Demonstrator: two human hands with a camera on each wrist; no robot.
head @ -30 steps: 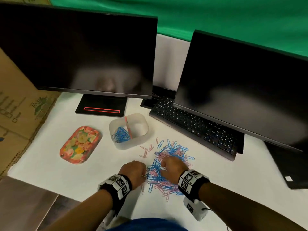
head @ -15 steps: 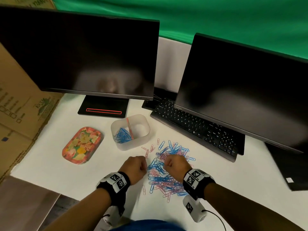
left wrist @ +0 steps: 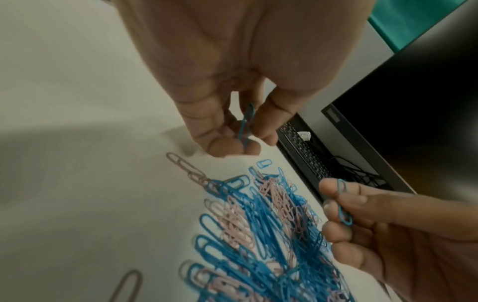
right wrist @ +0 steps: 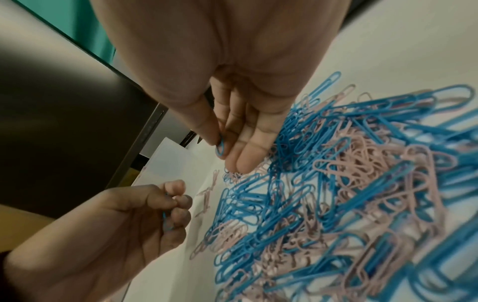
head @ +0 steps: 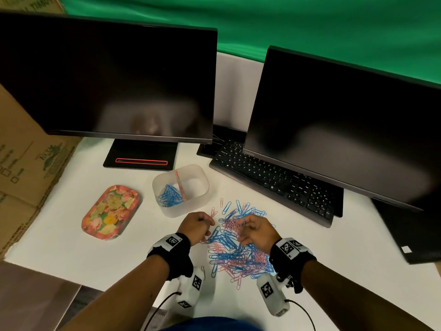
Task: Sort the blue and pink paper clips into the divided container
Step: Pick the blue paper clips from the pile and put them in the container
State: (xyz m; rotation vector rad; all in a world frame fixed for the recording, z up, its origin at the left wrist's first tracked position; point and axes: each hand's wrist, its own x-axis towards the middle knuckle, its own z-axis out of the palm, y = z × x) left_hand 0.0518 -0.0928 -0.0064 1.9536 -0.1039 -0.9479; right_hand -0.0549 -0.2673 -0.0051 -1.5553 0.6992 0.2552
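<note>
A mixed pile of blue and pink paper clips (head: pixel 238 247) lies on the white table in front of me. Behind it to the left stands the translucent divided container (head: pixel 188 209); blue clips (head: pixel 169 195) fill its left half, and what the right half holds is unclear. My left hand (left wrist: pixel 248 141) is raised over the pile's left edge and pinches one blue clip (left wrist: pixel 245 126). My right hand (right wrist: pixel 225 151) hovers above the pile's middle, pinching another blue clip (right wrist: pixel 220 148) between thumb and fingers.
A black keyboard (head: pixel 274 180) and two dark monitors (head: pixel 107 80) stand behind the pile. A floral tray (head: pixel 111 211) lies left of the container, with a cardboard box (head: pixel 28 163) further left. The table's near edge runs just behind my wrists.
Both hands have risen off the pile, where their fingers were down among the clips. Each now holds a single blue clip above it.
</note>
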